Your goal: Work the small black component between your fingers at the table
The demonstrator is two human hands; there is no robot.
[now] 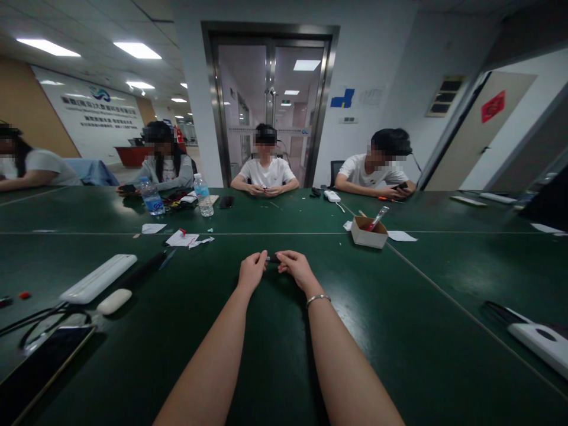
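Over the green table [284, 331], my two hands meet around a small black object with a silvery end [272, 259], too small to name for sure. My left hand [253, 270] pinches its pale, silvery end between thumb and fingers. On the black end, the thumb and fingertips of my right hand [296, 267] are closed, and a metal bangle [318, 299] circles that wrist. Both forearms stretch forward, and the fingers cover much of the object.
A white power bank [100, 279], a white oval case [114, 302] and a phone [47, 367] lie left. Ahead are torn papers [183, 238], bottles [203, 195] and a small cardboard box [369, 232]. Another white device [539, 343] lies right. Several people sit across the table.
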